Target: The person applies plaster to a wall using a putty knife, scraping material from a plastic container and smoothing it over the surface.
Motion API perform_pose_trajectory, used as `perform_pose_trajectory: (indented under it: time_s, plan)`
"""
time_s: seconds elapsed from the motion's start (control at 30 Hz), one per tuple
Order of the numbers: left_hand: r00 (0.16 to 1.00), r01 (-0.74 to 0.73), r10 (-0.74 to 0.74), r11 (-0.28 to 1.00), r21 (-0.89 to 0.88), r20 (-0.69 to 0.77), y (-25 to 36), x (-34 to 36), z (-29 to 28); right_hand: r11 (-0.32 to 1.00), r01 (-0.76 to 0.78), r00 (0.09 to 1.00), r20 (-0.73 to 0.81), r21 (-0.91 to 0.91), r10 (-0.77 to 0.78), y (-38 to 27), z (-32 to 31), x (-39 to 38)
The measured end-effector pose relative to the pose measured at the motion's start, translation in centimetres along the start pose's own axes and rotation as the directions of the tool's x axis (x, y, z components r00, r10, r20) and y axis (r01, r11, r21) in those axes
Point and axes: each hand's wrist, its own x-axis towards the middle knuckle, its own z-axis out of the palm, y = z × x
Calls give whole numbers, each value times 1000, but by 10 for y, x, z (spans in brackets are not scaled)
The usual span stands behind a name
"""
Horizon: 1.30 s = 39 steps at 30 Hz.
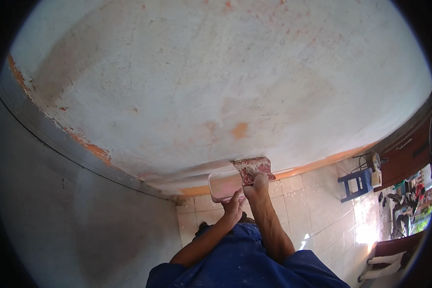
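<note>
In front of me is a wall with patchy white coating and bare orange spots. My left hand is closed on the near edge of a shallow pinkish tray with rounded corners, held close to the wall. Just right of it, my right hand grips a flat, reddish, putty-smeared scraper. The scraper's far edge lies at or very near the lower wall; contact cannot be made out for sure. Fingers hide its near part.
A grey wall meets the white one at left. Pale floor tiles stretch to the right, where a blue plastic stool stands near a fan-like object. Beyond are a brown door-like panel and motorbikes outside.
</note>
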Motion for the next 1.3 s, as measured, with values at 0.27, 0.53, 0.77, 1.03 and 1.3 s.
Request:
perform_pose_trajectory:
  time_s: [0.27,0.53,0.77,1.03,1.3]
  plan:
    - [999,-14,15,999,29,-38,0,1,2,905,384,919,173,-185,-355,-11,-3,-3]
    - [998,-3,7,998,65,-66,6,-9,6,897,-70,997,-6,437,81,-15,-6,-44]
    - [998,-44,46,998,42,-36,-1,-11,14,994,106,969,-221,-40,-112,64,-41,22]
    - [995,-24,30,998,60,-93,1,-6,9,880,20,989,-137,475,52,6,-3,27]
    - [990,-51,62,995,83,-127,11,-13,20,829,-77,996,72,554,44,-56,14,3]
